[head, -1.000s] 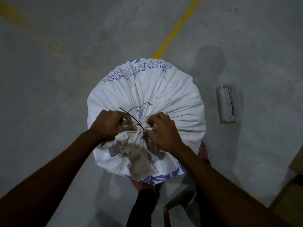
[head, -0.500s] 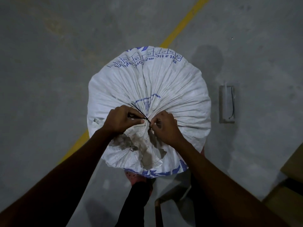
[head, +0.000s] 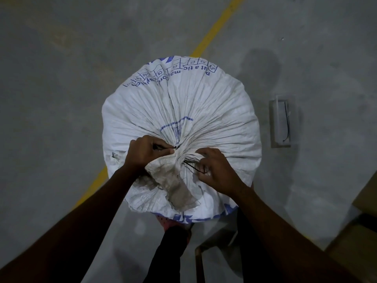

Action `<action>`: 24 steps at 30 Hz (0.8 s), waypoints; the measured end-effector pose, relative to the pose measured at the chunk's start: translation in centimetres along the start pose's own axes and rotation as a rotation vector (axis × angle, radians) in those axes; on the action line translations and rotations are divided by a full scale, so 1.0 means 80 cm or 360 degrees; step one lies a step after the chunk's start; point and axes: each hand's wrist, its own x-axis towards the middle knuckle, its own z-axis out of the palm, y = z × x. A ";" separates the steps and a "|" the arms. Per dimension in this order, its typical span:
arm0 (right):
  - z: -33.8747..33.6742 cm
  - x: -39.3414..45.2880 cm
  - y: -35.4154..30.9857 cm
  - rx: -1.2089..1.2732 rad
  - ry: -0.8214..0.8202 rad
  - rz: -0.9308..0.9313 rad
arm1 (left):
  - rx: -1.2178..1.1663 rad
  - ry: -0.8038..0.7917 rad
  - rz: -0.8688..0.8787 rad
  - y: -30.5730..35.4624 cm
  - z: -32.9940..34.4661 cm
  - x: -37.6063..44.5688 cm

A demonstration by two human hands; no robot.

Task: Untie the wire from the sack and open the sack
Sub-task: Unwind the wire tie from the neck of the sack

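A full white woven sack (head: 204, 107) with blue print stands below me, its mouth gathered into a tight neck with a dirty flap hanging toward me. A thin black wire (head: 191, 166) runs around that neck. My left hand (head: 146, 152) pinches one wire end on the left of the neck. My right hand (head: 216, 170) pinches the other end on the right, where a short loop of wire shows between the fingers.
The sack stands on a grey concrete floor crossed by a yellow painted line (head: 216, 29). A small clear plastic box (head: 282, 123) lies on the floor to the right. Cardboard (head: 355, 237) sits at the lower right. A dark trouser leg is below the sack.
Both hands were close together at the knot. Now they have drawn apart, each holding a wire end, and the wire looks looser around the neck. The camera view has shifted slightly.
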 end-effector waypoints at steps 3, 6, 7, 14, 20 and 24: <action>-0.005 0.000 0.004 0.0124 0.0076 -0.0048 | 0.0008 0.0042 -0.0001 0.004 0.004 0.001; -0.008 0.008 0.004 0.0223 0.0183 -0.0071 | 0.0050 0.0090 0.0018 0.011 0.006 0.002; -0.009 0.010 0.004 0.0261 0.0222 -0.0057 | 0.0052 0.0106 0.0041 0.012 0.007 0.003; -0.012 0.016 -0.003 0.0524 0.0421 0.0075 | 0.0089 0.0229 0.0293 0.033 -0.012 0.018; -0.030 0.030 -0.013 0.0902 0.0526 0.0351 | -0.0043 0.0193 0.0415 0.099 -0.032 0.045; -0.035 0.059 -0.035 0.0903 0.0636 0.0355 | -0.0064 0.0227 0.0541 0.121 -0.042 0.071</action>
